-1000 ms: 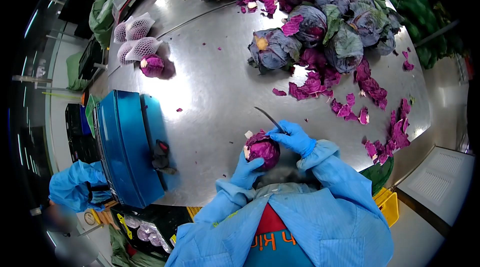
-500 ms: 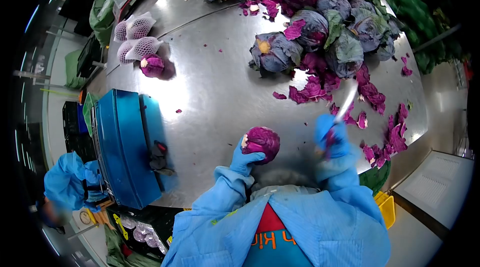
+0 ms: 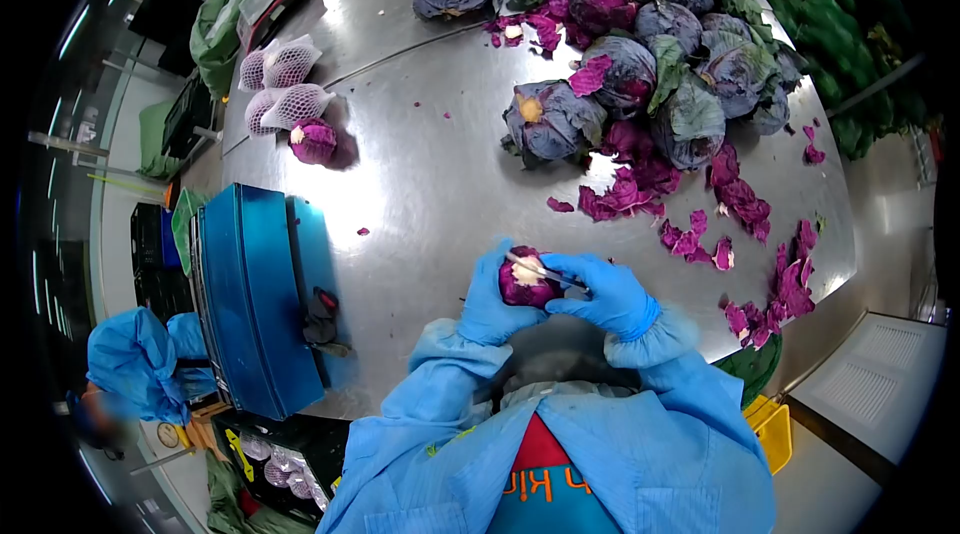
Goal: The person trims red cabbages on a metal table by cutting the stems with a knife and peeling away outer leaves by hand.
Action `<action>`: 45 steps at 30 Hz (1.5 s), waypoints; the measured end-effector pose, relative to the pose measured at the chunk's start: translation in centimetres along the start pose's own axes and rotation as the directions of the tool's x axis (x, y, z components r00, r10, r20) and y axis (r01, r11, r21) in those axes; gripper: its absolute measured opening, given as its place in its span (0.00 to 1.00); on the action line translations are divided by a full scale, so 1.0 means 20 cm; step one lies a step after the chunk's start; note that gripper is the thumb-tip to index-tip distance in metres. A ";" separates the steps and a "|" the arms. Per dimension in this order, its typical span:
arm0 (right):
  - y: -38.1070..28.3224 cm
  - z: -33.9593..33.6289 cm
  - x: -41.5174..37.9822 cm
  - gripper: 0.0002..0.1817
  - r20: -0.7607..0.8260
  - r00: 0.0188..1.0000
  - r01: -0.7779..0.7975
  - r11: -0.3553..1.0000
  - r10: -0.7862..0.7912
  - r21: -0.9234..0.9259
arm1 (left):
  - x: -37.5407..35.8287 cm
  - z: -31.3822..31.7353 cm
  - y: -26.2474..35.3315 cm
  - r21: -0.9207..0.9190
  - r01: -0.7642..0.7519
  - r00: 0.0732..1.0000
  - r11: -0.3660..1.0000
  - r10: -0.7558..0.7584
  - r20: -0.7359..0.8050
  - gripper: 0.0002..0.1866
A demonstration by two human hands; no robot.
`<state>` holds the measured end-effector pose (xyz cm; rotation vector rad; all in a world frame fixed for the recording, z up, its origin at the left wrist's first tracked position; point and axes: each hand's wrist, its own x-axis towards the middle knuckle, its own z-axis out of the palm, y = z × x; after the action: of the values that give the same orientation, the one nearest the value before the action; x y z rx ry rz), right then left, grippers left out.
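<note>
My left hand (image 3: 489, 300), in a blue glove, is wrapped round a trimmed red cabbage (image 3: 523, 289) at the near side of the steel table (image 3: 430, 174). The pale stem end of the cabbage faces up. From the right, my right hand (image 3: 608, 296), also gloved, grips a knife (image 3: 545, 274), whose blade lies across the stem end. Purple loose leaves (image 3: 625, 196) lie beyond my hands, beside a pile of untrimmed cabbages (image 3: 690, 119). At the left of the table, another trimmed cabbage (image 3: 314, 142) rests by several net-wrapped ones (image 3: 290, 106).
A blue box-like machine (image 3: 245, 299) stands at the left table edge, with a dark object (image 3: 320, 319) beside it. More leaves (image 3: 790, 279) lie near the right edge. A co-worker in blue (image 3: 135, 364) is at the far left. A crate (image 3: 285, 454) sits below the table.
My right hand has come left with the knife to the cabbage. My left hand has turned the cabbage so its stem end faces up.
</note>
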<state>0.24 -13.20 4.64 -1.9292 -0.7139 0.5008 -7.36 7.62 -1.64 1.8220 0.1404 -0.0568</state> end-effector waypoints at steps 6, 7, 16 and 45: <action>-0.03 -0.13 0.11 0.28 0.422 0.896 0.265 0.929 -0.138 -0.258 | 0.04 -0.09 0.16 0.123 -0.062 0.900 0.990 0.003 0.435 0.57; -0.05 -0.15 0.12 0.27 0.502 0.855 0.326 0.887 -0.130 -0.326 | 0.02 -0.09 0.05 0.170 -0.189 0.885 0.967 0.093 0.456 0.56; 0.16 -0.16 0.13 0.14 -0.592 0.795 -0.088 0.941 -0.130 -0.326 | -0.01 -0.01 0.24 0.151 -0.267 0.946 0.952 0.228 0.231 0.53; 0.04 0.15 0.32 0.11 -0.089 0.970 0.190 0.934 -0.227 -0.302 | 0.22 -0.07 0.16 0.798 -0.206 0.919 0.566 0.393 -0.041 0.36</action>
<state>3.27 -7.12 2.42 -2.1040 -0.9422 0.1465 -2.69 8.57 1.25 2.7264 -0.0733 0.3957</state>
